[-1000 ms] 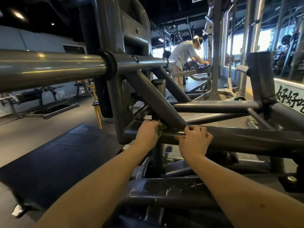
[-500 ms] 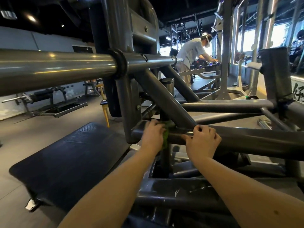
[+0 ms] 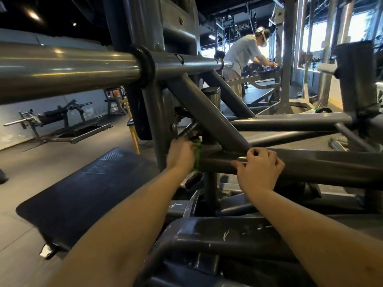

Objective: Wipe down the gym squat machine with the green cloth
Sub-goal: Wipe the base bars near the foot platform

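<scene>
Left hand [image 3: 180, 154] grips the green cloth [image 3: 198, 155], bunched against the near horizontal tube [image 3: 323, 166] of the squat machine [image 3: 145, 21], just left of where a diagonal strut [image 3: 217, 123] meets it. Right hand [image 3: 260, 171] curls over the same tube, right of that joint. Beyond, a thick steel bar [image 3: 62, 69] crosses to the left. Farther off, a person [image 3: 241, 54] bends over other equipment.

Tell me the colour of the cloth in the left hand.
Green; the cloth shows best in the head view.
</scene>
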`<move>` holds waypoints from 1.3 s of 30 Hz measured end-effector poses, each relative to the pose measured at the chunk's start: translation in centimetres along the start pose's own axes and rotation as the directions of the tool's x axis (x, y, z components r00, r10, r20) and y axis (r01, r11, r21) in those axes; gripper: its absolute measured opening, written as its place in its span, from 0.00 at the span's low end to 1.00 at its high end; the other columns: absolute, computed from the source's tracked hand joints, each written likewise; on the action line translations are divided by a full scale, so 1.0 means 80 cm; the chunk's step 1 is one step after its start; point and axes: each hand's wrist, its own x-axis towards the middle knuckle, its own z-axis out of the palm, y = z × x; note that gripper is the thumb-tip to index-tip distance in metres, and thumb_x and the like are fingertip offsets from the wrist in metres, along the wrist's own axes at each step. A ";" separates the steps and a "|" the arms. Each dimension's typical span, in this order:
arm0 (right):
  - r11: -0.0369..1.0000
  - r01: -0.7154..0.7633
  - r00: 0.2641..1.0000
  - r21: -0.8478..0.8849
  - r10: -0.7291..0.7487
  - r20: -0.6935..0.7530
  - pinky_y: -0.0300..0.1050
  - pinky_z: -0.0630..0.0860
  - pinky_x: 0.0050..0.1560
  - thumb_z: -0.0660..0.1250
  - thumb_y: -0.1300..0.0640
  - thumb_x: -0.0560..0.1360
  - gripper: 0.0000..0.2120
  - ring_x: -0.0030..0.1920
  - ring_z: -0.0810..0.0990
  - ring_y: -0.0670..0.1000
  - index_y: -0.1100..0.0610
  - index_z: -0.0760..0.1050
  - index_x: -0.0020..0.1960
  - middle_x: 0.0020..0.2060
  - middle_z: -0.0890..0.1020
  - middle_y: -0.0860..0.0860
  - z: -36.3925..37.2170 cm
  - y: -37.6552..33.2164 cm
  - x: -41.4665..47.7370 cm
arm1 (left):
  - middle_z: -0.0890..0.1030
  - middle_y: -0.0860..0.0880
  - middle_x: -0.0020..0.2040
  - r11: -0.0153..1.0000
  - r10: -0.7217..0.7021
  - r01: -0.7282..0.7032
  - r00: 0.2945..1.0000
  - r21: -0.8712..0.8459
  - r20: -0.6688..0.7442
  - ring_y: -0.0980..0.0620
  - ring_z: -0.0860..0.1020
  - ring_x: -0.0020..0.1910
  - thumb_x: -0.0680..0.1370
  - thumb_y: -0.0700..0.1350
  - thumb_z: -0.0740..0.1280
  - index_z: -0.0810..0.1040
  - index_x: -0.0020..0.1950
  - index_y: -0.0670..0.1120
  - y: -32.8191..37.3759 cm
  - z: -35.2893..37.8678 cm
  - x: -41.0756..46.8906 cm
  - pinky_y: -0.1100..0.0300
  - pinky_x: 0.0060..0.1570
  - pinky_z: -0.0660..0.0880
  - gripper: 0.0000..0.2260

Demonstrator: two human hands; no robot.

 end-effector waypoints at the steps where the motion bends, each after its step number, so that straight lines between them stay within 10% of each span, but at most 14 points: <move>1: 1.000 0.000 1.000 -0.001 0.000 -0.002 0.59 0.64 0.68 0.64 0.38 0.79 0.25 0.69 0.67 0.58 0.55 0.77 0.67 0.65 0.75 0.55 0.000 -0.001 0.000 | 0.78 0.47 0.54 0.995 -0.097 0.097 0.995 0.004 -0.037 0.47 0.74 0.55 0.84 0.46 0.60 0.84 0.55 0.46 -0.016 -0.006 0.004 0.57 0.53 0.68 0.13; 8: 1.000 0.004 1.000 -0.015 -0.004 -0.002 0.58 0.64 0.67 0.64 0.38 0.79 0.26 0.68 0.68 0.58 0.55 0.76 0.68 0.65 0.75 0.55 0.001 0.001 -0.002 | 0.77 0.48 0.61 0.978 0.200 -0.198 0.980 -0.064 0.027 0.48 0.71 0.63 0.83 0.44 0.63 0.83 0.59 0.49 0.058 0.015 -0.034 0.51 0.68 0.67 0.10; 13: 1.000 0.000 1.000 -0.025 0.000 0.016 0.57 0.64 0.68 0.63 0.38 0.79 0.27 0.68 0.68 0.58 0.54 0.75 0.69 0.65 0.75 0.55 -0.002 -0.002 -0.001 | 0.78 0.46 0.59 0.994 -0.109 0.109 0.991 -0.006 -0.083 0.49 0.71 0.56 0.84 0.45 0.60 0.84 0.54 0.47 -0.025 -0.010 -0.018 0.56 0.58 0.68 0.12; 19: 1.000 0.003 1.000 -0.023 -0.004 -0.008 0.57 0.65 0.66 0.64 0.39 0.78 0.26 0.67 0.69 0.58 0.54 0.76 0.68 0.64 0.76 0.55 0.000 0.001 -0.001 | 0.77 0.49 0.62 0.977 0.205 -0.203 0.978 -0.063 0.025 0.47 0.70 0.65 0.82 0.44 0.65 0.83 0.59 0.49 0.074 0.020 -0.032 0.49 0.71 0.66 0.09; 26: 0.998 -0.001 1.000 -0.061 0.003 0.030 0.55 0.66 0.65 0.61 0.35 0.78 0.27 0.66 0.69 0.56 0.53 0.75 0.67 0.62 0.75 0.54 -0.007 -0.005 -0.001 | 0.78 0.46 0.56 0.999 -0.001 0.003 0.999 0.050 -0.041 0.51 0.68 0.53 0.82 0.42 0.61 0.84 0.51 0.46 -0.011 0.001 -0.009 0.50 0.61 0.70 0.11; 32: 0.998 -0.004 1.000 -0.056 0.005 0.030 0.55 0.65 0.66 0.62 0.37 0.78 0.26 0.67 0.69 0.56 0.53 0.74 0.69 0.64 0.75 0.53 -0.009 -0.002 -0.001 | 0.79 0.51 0.59 0.964 0.264 -0.264 0.964 -0.036 -0.008 0.49 0.71 0.62 0.83 0.46 0.62 0.83 0.59 0.52 0.066 0.023 -0.035 0.52 0.69 0.66 0.11; 39: 0.999 0.004 0.999 -0.044 -0.002 0.051 0.56 0.64 0.68 0.61 0.35 0.79 0.27 0.69 0.68 0.56 0.51 0.74 0.70 0.66 0.74 0.52 -0.008 0.000 0.003 | 0.81 0.42 0.61 0.991 -0.048 0.034 0.994 0.129 0.102 0.41 0.78 0.61 0.83 0.44 0.62 0.83 0.61 0.46 0.008 0.004 0.047 0.53 0.57 0.74 0.12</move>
